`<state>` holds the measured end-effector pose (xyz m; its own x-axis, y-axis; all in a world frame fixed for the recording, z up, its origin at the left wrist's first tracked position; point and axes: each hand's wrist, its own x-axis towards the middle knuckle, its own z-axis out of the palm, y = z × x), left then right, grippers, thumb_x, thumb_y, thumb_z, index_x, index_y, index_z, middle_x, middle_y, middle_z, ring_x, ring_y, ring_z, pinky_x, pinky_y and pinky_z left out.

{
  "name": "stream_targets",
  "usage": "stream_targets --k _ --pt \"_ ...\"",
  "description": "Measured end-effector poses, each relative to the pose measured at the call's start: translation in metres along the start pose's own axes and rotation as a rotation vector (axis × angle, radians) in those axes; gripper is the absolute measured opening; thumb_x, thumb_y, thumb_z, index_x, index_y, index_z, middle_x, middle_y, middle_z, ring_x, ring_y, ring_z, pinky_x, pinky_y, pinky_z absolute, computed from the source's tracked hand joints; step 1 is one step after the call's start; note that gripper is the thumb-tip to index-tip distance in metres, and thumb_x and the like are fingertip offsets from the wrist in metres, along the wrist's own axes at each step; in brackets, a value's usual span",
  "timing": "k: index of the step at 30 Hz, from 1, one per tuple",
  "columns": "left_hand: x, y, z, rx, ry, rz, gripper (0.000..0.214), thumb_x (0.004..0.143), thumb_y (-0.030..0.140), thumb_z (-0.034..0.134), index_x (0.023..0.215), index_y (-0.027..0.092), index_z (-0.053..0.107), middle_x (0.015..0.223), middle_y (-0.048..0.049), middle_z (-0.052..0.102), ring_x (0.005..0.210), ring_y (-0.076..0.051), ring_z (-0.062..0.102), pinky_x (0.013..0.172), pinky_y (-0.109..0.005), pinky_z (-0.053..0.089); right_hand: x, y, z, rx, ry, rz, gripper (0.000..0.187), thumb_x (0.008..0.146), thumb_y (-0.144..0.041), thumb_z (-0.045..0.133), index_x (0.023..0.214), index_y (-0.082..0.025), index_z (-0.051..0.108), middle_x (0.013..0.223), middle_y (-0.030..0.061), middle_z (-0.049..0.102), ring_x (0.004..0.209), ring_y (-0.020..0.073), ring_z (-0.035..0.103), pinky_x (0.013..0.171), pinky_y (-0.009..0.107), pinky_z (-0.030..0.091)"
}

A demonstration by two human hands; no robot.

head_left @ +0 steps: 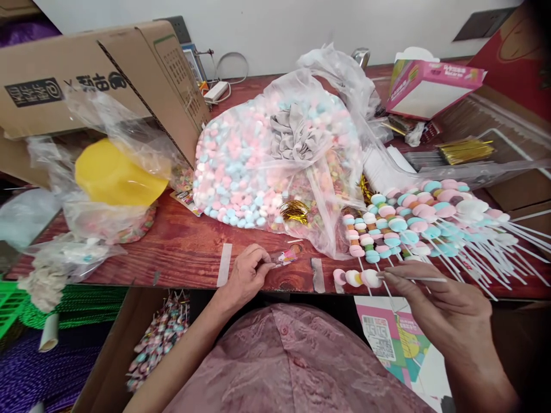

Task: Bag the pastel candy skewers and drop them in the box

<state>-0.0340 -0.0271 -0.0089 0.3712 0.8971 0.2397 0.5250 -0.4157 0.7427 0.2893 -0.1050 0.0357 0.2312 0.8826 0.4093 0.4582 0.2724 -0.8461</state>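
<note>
My left hand [246, 276] is closed at the table's front edge, thumb and fingers pinching the end of a small clear printed wrapper [289, 254]. To the right, my right hand [450, 307] grips the white stick of a marshmallow skewer [355, 279], held level with its candy end pointing left toward the wrapper. Pink, white and yellow pieces sit on that stick. Just behind my right hand lies a heap of finished-looking marshmallow skewers [424, 221] in pink, blue and white, their sticks pointing toward the front right.
A large clear bag of marshmallows [241, 166] fills the table's middle, with grey cloth [295, 135] and gold twist ties [295, 211] on it. Cardboard box [73, 86] and yellow bowl-like piece [116, 172] stand left. Below, a carton holds wrapped skewers [161, 344].
</note>
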Motion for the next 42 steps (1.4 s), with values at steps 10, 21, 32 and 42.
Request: stream_targets --k 10,21,32,42 --pt "-0.007 0.006 0.005 -0.081 0.015 0.075 0.014 0.092 0.019 0.057 0.078 0.018 0.056 0.080 -0.0033 0.059 0.076 -0.014 0.055 0.070 -0.027 0.046 0.021 -0.019 0.052 0.452 0.325 0.221 0.010 0.070 -0.025 0.083 0.075 -0.023 0.074 0.073 -0.0004 0.073 0.068 0.0171 0.070 0.068 0.035 0.061" --pt "-0.011 0.005 0.007 -0.020 -0.005 0.207 0.011 0.093 0.016 0.054 0.083 0.018 0.056 0.082 -0.0045 0.058 0.079 -0.015 0.054 0.072 -0.027 0.046 0.013 0.013 0.060 0.516 0.101 0.318 0.005 0.075 -0.023 0.079 0.079 -0.023 0.075 0.070 -0.0001 0.072 0.058 0.0136 0.067 0.055 0.027 0.059" --pt "-0.015 0.003 0.007 -0.015 -0.086 0.314 0.008 0.094 0.016 0.051 0.090 0.017 0.057 0.089 -0.0083 0.063 0.087 -0.018 0.057 0.079 -0.031 0.048 0.006 0.013 0.065 0.565 -0.024 0.335 0.006 0.077 -0.023 0.078 0.082 -0.024 0.076 0.075 0.0002 0.076 0.063 0.0158 0.071 0.062 0.030 0.062" --pt "-0.014 0.021 0.003 -0.142 -0.148 0.282 0.006 0.095 0.015 0.051 0.093 0.017 0.056 0.099 -0.0095 0.066 0.095 -0.017 0.062 0.083 -0.030 0.050 -0.009 -0.004 0.073 0.599 -0.016 0.339 0.004 0.077 -0.027 0.078 0.080 -0.024 0.077 0.078 0.0029 0.077 0.068 0.0178 0.072 0.062 0.030 0.060"
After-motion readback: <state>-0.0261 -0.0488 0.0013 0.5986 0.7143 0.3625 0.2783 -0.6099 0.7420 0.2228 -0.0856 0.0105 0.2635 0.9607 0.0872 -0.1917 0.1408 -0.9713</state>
